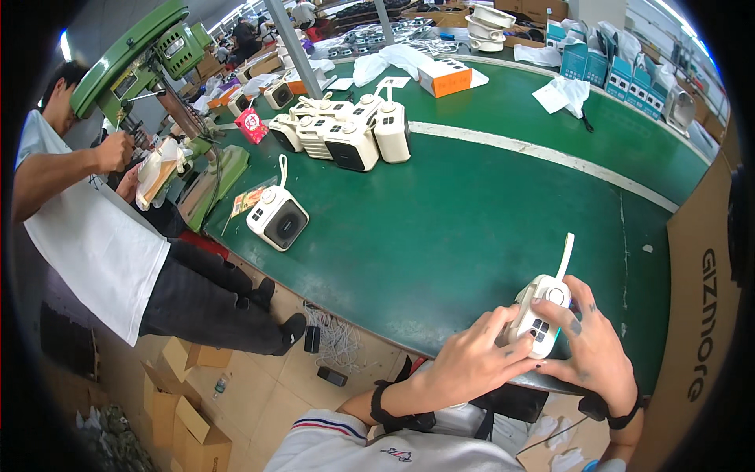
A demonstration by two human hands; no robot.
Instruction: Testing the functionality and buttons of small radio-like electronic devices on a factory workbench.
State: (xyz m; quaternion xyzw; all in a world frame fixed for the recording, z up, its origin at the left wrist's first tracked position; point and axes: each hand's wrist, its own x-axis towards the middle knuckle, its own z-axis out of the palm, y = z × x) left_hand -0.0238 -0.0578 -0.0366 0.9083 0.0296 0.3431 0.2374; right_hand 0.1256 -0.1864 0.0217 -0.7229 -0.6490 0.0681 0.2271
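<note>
A small cream portable speaker (539, 318) with a round dial, dark square buttons and an upright strap loop is between my two hands at the near right edge of the green table. My left hand (480, 351) grips its left side, fingers bent over the button end. On the other side my right hand (588, 340) wraps the body, with a finger across the top beside the dial. The speaker's front is mostly hidden. To the left, a matching speaker (280, 220) stands alone, its dark grille facing me.
Several cream speakers (352, 145) stand grouped on the green table (440, 228), near a pink box (252, 126). An orange box (445, 77) sits farther back. Cardboard (700, 315) rises at the right. On the left, a person (94, 212) works at a green drill press (126, 71).
</note>
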